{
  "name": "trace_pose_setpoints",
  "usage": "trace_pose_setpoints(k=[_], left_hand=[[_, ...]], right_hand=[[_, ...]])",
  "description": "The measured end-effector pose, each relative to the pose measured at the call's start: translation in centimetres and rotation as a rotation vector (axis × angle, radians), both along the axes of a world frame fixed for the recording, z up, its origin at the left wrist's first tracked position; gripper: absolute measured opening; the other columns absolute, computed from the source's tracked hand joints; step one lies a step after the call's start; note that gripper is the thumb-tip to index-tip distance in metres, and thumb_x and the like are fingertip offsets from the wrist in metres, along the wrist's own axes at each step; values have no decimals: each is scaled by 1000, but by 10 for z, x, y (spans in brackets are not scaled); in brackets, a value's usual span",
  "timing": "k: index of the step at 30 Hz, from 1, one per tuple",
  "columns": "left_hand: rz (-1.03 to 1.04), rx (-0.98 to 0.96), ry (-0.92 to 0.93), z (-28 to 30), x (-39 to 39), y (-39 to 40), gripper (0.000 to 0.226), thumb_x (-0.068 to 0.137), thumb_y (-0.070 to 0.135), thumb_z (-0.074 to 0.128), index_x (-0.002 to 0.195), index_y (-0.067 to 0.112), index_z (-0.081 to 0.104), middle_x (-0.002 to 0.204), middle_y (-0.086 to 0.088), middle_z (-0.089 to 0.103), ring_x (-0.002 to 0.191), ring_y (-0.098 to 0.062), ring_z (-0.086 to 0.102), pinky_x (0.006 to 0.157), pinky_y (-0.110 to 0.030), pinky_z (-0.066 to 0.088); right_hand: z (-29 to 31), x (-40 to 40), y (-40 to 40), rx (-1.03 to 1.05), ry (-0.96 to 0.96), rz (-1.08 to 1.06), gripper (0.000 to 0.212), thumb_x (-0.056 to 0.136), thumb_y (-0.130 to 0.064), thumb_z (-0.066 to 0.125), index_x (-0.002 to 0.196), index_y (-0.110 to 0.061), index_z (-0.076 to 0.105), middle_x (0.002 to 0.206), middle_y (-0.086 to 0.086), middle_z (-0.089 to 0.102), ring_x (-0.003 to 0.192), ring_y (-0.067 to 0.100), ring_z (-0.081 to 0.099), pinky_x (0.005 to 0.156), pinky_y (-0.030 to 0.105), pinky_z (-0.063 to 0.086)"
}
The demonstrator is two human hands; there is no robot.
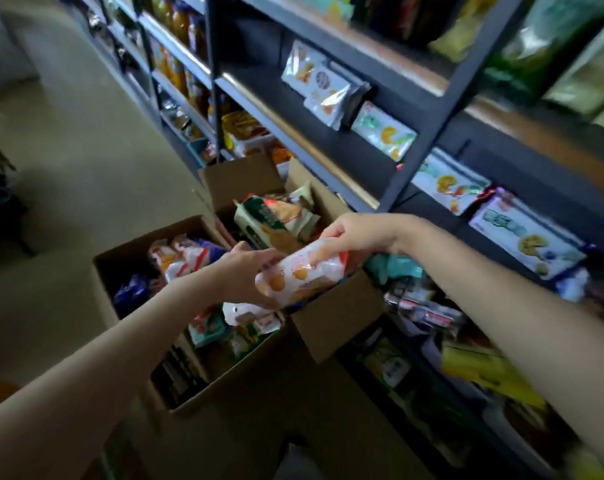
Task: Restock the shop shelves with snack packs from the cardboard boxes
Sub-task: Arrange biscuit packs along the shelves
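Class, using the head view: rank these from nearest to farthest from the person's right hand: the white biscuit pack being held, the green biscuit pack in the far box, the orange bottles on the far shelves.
1. White biscuit pack: in the right hand's grip, left hand under it.
2. Green biscuit pack: just beyond, in the far cardboard box.
3. Orange bottles: top left, far down the aisle.

I see a glossy plastic biscuit pack (302,271), its film wrapper catching light. The boxes (335,317) are matt brown cardboard. The shelf frame (442,109) looks like dark painted metal, and the shelved packets (314,76) are shiny foil-like plastic.
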State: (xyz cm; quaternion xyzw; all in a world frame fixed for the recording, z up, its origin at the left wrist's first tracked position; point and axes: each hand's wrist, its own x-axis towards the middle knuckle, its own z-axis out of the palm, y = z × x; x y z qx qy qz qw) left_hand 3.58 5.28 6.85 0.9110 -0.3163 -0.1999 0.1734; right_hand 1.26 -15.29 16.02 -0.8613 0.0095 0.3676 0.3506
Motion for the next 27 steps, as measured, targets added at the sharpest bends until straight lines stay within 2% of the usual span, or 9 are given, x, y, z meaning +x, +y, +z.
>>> trace_pose_setpoints(k=[3,6,8,12,15,19,22,24,27], left_hand=[[-74,-199,202,37,-19,-47,62,64,40,80,115,23,50,102,8,59,98,-13,54,82,-24,45],[-9,-590,594,68,-45,-90,26,75,11,74,94,20,60,84,12,69,82,-9,63,68,-16,51],[46,-814,858,84,-63,-119,36,60,14,81,92,14,63,83,4,72,79,-12,66,69,-21,51],[-58,-957,1104,115,-96,-190,67,34,32,88,95,13,67,93,-4,71,84,-16,65,80,-24,51],[-201,-894,1130,125,-136,-248,84,28,34,92,102,8,63,96,-7,71,85,-16,68,78,-22,55],[-291,-846,1160,117,-208,-319,66,33,24,90,92,7,68,91,-8,72,82,-17,69,70,-23,56],[-241,-745,1154,101,-264,-369,29,51,12,78,80,13,74,88,-8,72,78,-16,69,72,-26,57],[-271,-532,1050,86,-293,-395,19,66,17,76,84,21,73,95,-2,71,82,-13,67,79,-28,54],[-334,-218,928,75,-334,-421,16,92,20,58,106,22,62,106,4,64,88,-9,63,82,-26,52]], right_hand=[[42,-51,-60,254,-31,-365,39,90,-40,54,112,-8,55,90,18,68,79,29,67,72,33,56],[75,-106,-117,470,-233,-763,38,92,-39,52,120,-13,51,95,17,71,81,27,69,70,31,58],[84,-148,-142,386,-328,-807,36,90,-37,56,116,-12,54,99,15,71,84,25,66,76,32,55],[82,-232,-163,241,-364,-681,33,76,-30,70,104,-15,61,109,5,65,97,16,61,89,31,49],[81,-282,-185,230,-468,-734,35,79,-13,72,111,-5,60,108,3,66,93,8,61,87,21,48],[73,-349,-230,159,-538,-798,43,76,-21,77,112,-25,53,97,-20,60,83,-12,56,76,4,45],[47,-409,-277,98,-482,-918,53,65,-39,83,109,-30,54,101,-17,63,93,0,60,93,27,49],[26,-449,-306,66,-429,-1028,69,56,-43,86,114,-19,58,108,-5,66,99,14,63,94,39,49],[1,-504,-338,64,-324,-1172,51,65,-28,84,106,-10,60,101,2,67,93,17,64,84,35,53]])
